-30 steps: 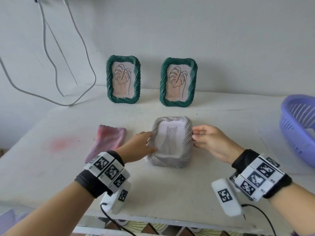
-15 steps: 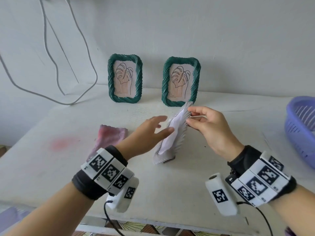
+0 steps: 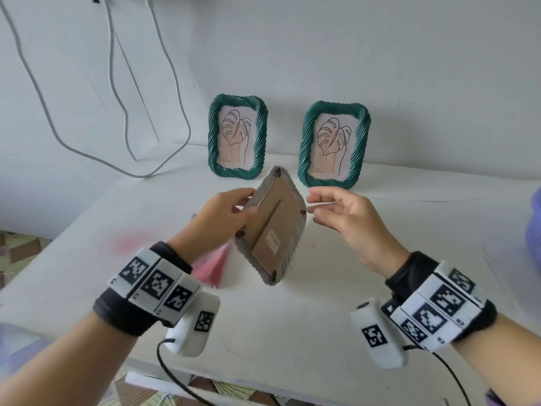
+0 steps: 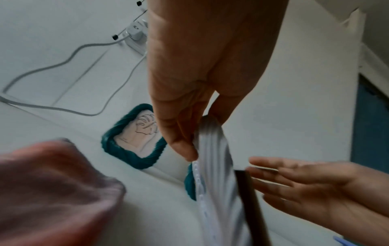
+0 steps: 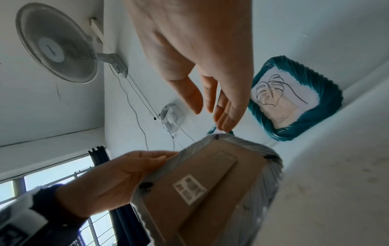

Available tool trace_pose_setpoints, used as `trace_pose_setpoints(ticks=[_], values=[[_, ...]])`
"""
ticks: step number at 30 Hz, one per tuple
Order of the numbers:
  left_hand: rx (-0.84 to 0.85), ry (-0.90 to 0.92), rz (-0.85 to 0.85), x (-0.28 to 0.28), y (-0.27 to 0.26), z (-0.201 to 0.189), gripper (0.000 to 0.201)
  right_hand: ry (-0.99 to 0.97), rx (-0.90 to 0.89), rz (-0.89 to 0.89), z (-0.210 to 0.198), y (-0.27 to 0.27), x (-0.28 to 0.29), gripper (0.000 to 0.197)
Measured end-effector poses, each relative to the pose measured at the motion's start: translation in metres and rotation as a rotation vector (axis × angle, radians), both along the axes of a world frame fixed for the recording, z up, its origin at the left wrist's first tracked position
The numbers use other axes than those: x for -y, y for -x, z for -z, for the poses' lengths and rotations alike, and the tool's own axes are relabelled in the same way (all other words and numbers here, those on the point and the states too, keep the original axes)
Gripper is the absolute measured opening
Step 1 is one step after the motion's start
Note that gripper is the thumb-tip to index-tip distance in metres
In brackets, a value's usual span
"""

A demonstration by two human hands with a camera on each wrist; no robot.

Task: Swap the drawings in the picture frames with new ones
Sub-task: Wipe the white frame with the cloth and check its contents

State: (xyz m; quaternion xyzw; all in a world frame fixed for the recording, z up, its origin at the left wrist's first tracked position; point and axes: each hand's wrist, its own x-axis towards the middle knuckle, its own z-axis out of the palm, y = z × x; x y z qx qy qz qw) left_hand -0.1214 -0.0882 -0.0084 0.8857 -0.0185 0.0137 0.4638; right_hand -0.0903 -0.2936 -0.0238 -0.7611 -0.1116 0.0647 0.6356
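My left hand point(image 3: 231, 212) grips a white ribbed picture frame point(image 3: 273, 227) by its left edge and holds it tilted above the table, its brown cardboard back and folded stand facing me. In the left wrist view the frame point(image 4: 212, 149) shows edge-on, pinched between thumb and fingers. My right hand point(image 3: 330, 206) hovers just right of the frame with fingers relaxed and holds nothing; in the right wrist view its fingertips point(image 5: 225, 123) hang just above the frame's top corner point(image 5: 216, 179). Two green twisted frames point(image 3: 237, 136) point(image 3: 333, 145) with leaf drawings stand against the wall.
A pink cloth point(image 3: 210, 266) lies on the white table point(image 3: 292, 323) under my left wrist. A purple basket point(image 3: 533, 230) sits at the right edge. White cables point(image 3: 123, 92) hang on the wall at the left, with a wall fan point(image 5: 56, 43) and socket above.
The white frame went from lying face up on the table to being lifted and flipped, back toward me. My right hand let go of it; my left hand now grips it.
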Motion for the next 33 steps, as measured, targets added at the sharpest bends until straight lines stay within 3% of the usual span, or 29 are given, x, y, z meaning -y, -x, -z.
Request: trace_pose_setpoints(ticks=[3, 7, 10, 19, 24, 33], values=[[-0.066, -0.005, -0.061, -0.02, -0.004, 0.009, 0.025, 0.039, -0.053, 0.006, 0.01, 0.001, 0.005, 0.028], [-0.255, 0.147, -0.084, -0.038, -0.006, 0.027, 0.024, 0.093, -0.114, -0.006, 0.022, 0.006, 0.011, 0.027], [-0.302, 0.289, -0.088, -0.038, -0.002, 0.039, 0.025, 0.088, -0.167, -0.023, 0.03, 0.009, 0.013, 0.026], [-0.061, 0.643, -0.102, -0.015, -0.008, 0.046, 0.027, -0.029, -0.091, 0.018, 0.018, 0.008, 0.02, 0.032], [0.038, 0.689, -0.088, 0.006, -0.013, 0.046, 0.031, -0.1, -0.042, 0.021, 0.008, 0.012, 0.022, 0.035], [0.03, 0.733, -0.042, 0.023, -0.017, 0.055, 0.031, -0.142, -0.102, 0.051, 0.007, 0.019, 0.03, 0.04]])
